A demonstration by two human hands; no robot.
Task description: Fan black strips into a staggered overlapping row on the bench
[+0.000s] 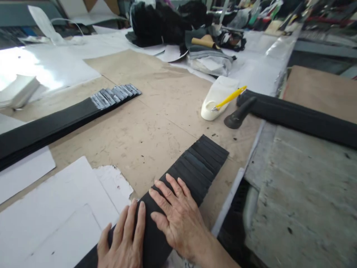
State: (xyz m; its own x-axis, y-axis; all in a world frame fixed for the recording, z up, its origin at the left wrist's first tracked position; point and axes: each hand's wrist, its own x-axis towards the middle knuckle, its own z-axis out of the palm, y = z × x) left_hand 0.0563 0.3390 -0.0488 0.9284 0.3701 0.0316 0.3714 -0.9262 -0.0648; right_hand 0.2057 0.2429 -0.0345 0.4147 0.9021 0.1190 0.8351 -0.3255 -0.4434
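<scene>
A stack of long black strips (196,163) lies slantwise near the table's front edge, its far ends fanned out in overlapping steps. My right hand (178,216) rests flat on top of the stack, fingers stretched and slightly spread. Beside it, my left hand (125,234) lies on the nearer part of the strips, fingers extended. Neither hand grips anything. Further left is a second black stack (55,121), whose fanned ends (115,96) are smeared whitish-grey.
A cream container (209,106) with a yellow-handled brush (230,98) stands at the back right, beside a black tool (240,113). More black strips (301,115) bridge the table edge. White sheets (61,208) lie left; black bundles (158,22) are piled behind. A grey surface (306,197) sits right.
</scene>
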